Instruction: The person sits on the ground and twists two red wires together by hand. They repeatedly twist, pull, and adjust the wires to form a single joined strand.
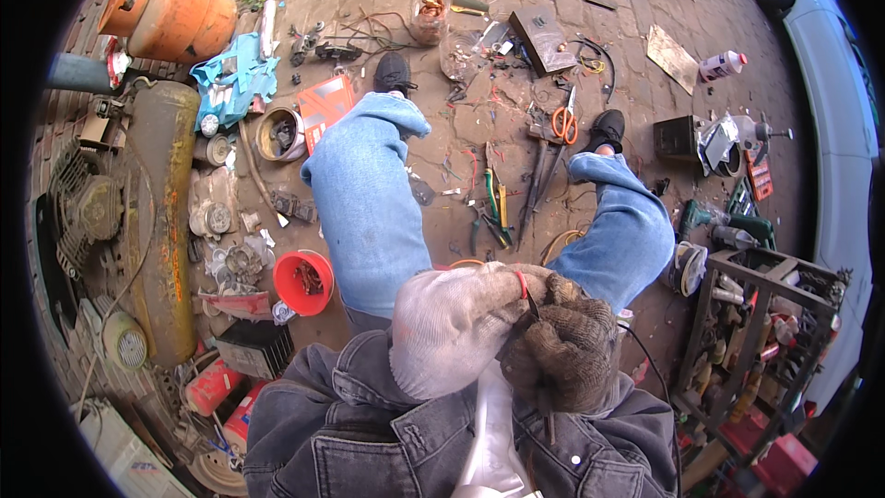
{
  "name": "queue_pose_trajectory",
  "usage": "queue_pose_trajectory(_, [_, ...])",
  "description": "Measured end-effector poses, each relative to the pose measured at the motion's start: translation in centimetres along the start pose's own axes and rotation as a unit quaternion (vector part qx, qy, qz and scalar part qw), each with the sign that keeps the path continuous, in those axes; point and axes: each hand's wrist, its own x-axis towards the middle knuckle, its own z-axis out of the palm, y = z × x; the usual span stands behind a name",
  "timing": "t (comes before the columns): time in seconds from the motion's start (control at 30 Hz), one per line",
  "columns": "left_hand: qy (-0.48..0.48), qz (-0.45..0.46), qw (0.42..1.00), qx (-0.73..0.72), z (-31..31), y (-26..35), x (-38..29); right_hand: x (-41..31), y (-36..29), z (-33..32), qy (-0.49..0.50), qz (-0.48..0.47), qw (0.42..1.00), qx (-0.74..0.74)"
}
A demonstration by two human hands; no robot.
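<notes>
My left hand [460, 325], in a pale knit work glove, meets my right hand [563, 346], in a darker, soiled one, close in front of my chest. A short piece of red wire [521, 285] is pinched in the left fingertips. The right fist is closed around a thin dark pointed tool [533, 307], perhaps a blade; most of it is hidden by the glove. On the ground beyond lie green-handled pliers [492, 194], yellow-handled pliers [503, 209], a hammer [536, 173] and orange-handled scissors [565, 121].
Left of my legs stand a red bucket [303, 283] with copper-coloured scraps, an orange gas cylinder [183, 17] and a rusty tank [162, 221]. To the right are a green power drill [695, 218], a metal rack [760, 270] and a parked car [830, 124].
</notes>
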Motion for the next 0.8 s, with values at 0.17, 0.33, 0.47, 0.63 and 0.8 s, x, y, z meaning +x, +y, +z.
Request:
queue_pose_trajectory(0.17, [0.018, -0.040, 0.999, -0.033, 0.8, -0.9, -0.4, 0.1, 0.3, -0.2, -0.004, -0.217, 0.956, -0.195])
queue_pose_trajectory(0.33, [0.012, -0.051, 0.997, -0.059, 1.0, -1.4, -1.0, -0.7, 0.5, -0.5, 0.011, -0.216, 0.957, -0.191])
queue_pose_trajectory(0.47, [0.025, -0.096, 0.995, -0.023, 1.0, -1.2, -1.3, -0.8, 0.6, -0.6, -0.024, -0.208, 0.959, -0.190])
queue_pose_trajectory(0.63, [-0.007, -0.091, 0.989, -0.114, 1.3, -1.1, -0.1, -0.6, 0.5, -0.9, -0.023, -0.221, 0.956, -0.193])
queue_pose_trajectory(0.8, [0.002, -0.086, 0.996, -0.009, 0.5, 0.1, -0.4, -1.2, 0.9, -1.2, -0.096, -0.197, 0.958, -0.186])
